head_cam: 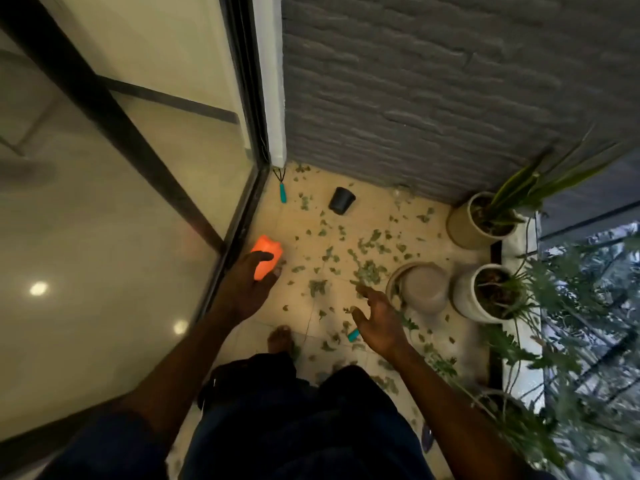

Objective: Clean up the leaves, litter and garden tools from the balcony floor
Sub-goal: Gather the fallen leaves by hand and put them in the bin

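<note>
Several green leaves (367,268) lie scattered over the tiled balcony floor (304,306). My left hand (247,289) grips a bright orange object (266,256) near the glass door. My right hand (377,322) hovers open above the leaves, fingers spread, holding nothing. A teal-handled hand rake (282,188) lies in the far corner by the door frame. Another teal handle (353,336) peeks out just left of my right hand. A small black pot (341,199) lies tipped on its side near the wall.
A beige pot (420,287) lies overturned at the right, beside two upright white planters (485,292) (479,220) with plants. A grey brick wall (433,91) closes the far end, the glass sliding door (121,202) the left. My bare foot (280,339) stands on the tiles.
</note>
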`<action>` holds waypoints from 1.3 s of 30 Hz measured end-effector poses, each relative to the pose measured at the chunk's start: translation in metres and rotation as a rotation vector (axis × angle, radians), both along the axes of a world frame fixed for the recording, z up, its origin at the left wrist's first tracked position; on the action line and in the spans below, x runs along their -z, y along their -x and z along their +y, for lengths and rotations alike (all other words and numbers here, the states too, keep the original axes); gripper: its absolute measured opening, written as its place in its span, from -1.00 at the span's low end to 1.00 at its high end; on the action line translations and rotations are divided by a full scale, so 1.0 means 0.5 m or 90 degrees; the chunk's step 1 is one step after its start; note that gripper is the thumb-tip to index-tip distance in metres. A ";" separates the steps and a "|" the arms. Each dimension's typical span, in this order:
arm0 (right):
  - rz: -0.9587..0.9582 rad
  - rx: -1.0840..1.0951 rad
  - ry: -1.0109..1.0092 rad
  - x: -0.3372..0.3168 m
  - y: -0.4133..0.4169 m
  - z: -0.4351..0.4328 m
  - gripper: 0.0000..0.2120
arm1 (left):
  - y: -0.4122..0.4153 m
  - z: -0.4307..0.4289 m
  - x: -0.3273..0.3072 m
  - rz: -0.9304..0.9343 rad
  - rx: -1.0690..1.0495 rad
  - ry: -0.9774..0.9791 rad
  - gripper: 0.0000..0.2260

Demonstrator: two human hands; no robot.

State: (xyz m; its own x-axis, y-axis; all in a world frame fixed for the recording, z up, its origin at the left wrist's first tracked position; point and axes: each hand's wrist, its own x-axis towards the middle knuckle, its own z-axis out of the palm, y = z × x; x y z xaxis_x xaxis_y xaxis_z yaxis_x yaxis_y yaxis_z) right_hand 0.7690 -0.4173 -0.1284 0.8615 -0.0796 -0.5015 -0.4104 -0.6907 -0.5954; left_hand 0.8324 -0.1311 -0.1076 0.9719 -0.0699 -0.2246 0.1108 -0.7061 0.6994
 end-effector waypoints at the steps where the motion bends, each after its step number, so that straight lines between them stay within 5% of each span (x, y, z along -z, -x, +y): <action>1: -0.006 0.019 0.005 -0.004 -0.034 0.001 -0.48 | -0.034 -0.003 -0.002 0.016 0.010 0.004 -0.67; 8: -0.038 0.069 -0.037 -0.006 -0.252 -0.028 -0.36 | -0.268 -0.022 0.029 0.070 0.072 -0.012 -0.42; 16: -0.023 0.017 -0.040 0.039 -0.539 -0.140 -0.45 | -0.552 -0.093 0.062 0.068 0.065 -0.069 -0.62; 27: 0.085 -0.111 -0.077 0.143 -0.860 -0.203 -0.51 | -0.785 -0.151 0.110 0.183 0.027 -0.157 -0.53; 39: 0.128 -0.110 -0.082 0.493 -1.023 -0.103 -0.38 | -0.985 -0.112 0.487 0.346 0.019 -0.163 -0.55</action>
State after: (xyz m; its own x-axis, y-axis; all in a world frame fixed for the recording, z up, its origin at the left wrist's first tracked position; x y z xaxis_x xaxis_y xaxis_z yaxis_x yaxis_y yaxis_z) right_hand 1.2806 -0.4687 -0.3750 0.7387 0.1350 -0.6604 -0.4120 -0.6850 -0.6008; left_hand 1.3250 -0.1869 -0.3511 0.7116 0.0271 -0.7021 0.3825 -0.8531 0.3547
